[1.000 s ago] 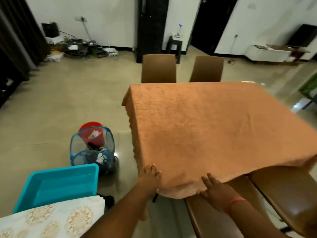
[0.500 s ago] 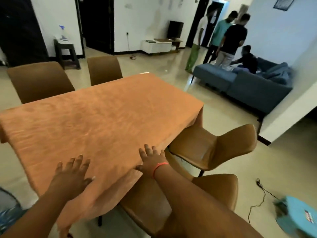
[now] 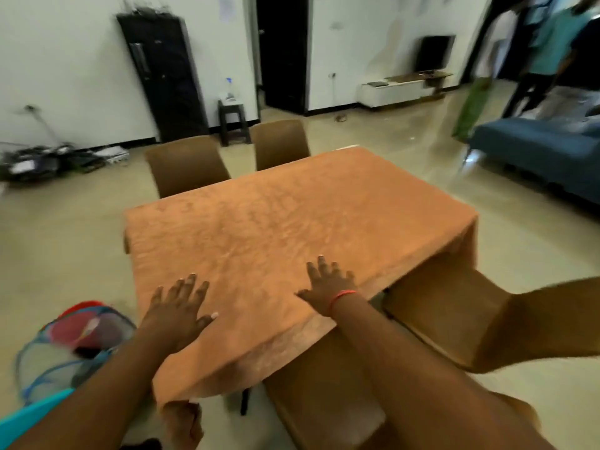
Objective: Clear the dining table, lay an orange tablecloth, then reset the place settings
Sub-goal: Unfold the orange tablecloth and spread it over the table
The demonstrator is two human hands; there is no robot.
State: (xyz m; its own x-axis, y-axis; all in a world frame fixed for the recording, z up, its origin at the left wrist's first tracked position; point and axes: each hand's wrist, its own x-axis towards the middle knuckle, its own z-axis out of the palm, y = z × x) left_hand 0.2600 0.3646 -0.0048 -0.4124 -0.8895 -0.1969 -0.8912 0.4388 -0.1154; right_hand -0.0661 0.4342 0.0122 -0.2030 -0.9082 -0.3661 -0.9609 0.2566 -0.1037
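An orange tablecloth (image 3: 285,222) covers the whole dining table and hangs over its edges, with one corner drooping at the near left. My left hand (image 3: 177,308) lies flat on the cloth near the front left, fingers spread. My right hand (image 3: 328,287), with a red band at the wrist, presses flat on the cloth near the front edge, fingers straight. Nothing stands on the cloth.
Brown chairs stand at the far side (image 3: 185,164), (image 3: 281,142) and at the near right (image 3: 454,323), (image 3: 324,394). A blue mesh basket (image 3: 65,345) with a red bowl sits on the floor at the left, a turquoise bin corner (image 3: 26,417) beside it. A blue sofa (image 3: 545,151) and people stand far right.
The view swung right and then back toward the left. Both hands slid from the cloth's front edge further onto the tabletop and stay flat on it.
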